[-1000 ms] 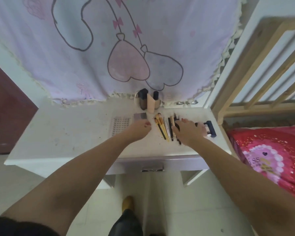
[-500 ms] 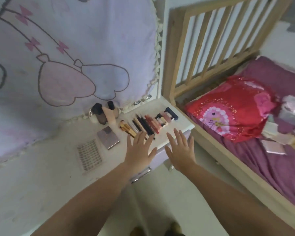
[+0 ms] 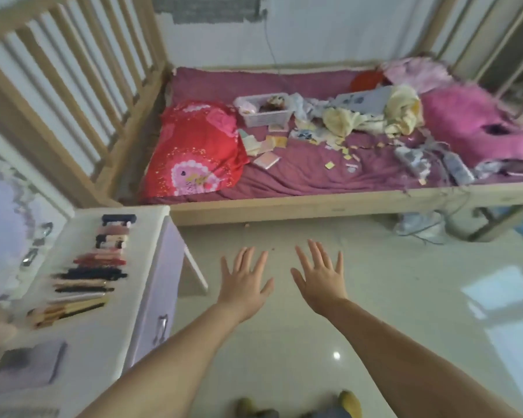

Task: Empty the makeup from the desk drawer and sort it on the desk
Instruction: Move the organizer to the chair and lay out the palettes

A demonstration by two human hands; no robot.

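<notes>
Two hands, one desk, one row of makeup.
Left hand (image 3: pixel 244 285) and right hand (image 3: pixel 320 280) are spread flat, empty, over the floor (image 3: pixel 375 312); the makeup row (image 3: pixel 94 267) is laid on the desk (image 3: pixel 103 342); pieces blurred, uncounted.

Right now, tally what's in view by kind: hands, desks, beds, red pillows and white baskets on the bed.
Hands: 2, the left hand and the right hand, both open and empty
desk: 1
bed: 1
red pillow: 1
white basket: 1
Total: 6
</notes>
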